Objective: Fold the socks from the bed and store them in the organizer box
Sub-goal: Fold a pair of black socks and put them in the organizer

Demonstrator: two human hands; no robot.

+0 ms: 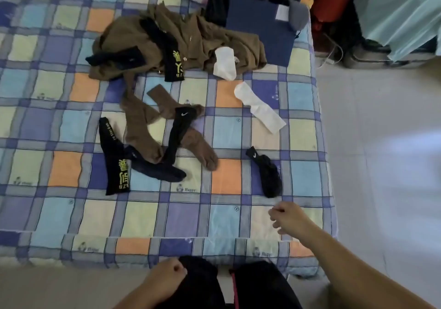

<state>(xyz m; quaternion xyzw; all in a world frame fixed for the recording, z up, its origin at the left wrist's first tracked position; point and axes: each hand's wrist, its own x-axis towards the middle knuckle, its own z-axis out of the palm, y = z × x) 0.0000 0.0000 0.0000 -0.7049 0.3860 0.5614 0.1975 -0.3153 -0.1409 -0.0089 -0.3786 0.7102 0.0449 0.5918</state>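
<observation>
A: Entry, head view. Bed (222,215) carries a checked quilt in blue, purple, orange and pale yellow. Socks lie loose across it, none folded.

B: Itemise them.

A: Near right: crumpled black sock with white swoosh (266,173), alone, just beyond the right hand. Centre: a tangle. A second black swoosh sock (177,135) lies across two brown socks (143,136); a dark navy sock (157,169) runs beneath them. Left of that, a black sock with yellow lettering (114,158), laid flat. Its match (173,61) lies farther back, on top of a brown garment (191,38).

B: White ones?

A: Two. One white sock (259,109) on the quilt towards the right edge; the other white sock (224,63) rests on the brown garment's near right part. Another dark sock (117,58) sits on the garment's left side.

B: Hands?

A: Right hand (287,218) is over the near right part of the bed, fingers loosely curled, holding nothing, not touching any sock. Left hand (168,277) is low by the bed's near edge, fingers curled in; whether it pinches the dark cloth beside it, I cannot tell.

B: Organizer box?

A: A flat dark blue item (260,30) lies at the far right of the bed; cannot confirm it is the box.
</observation>
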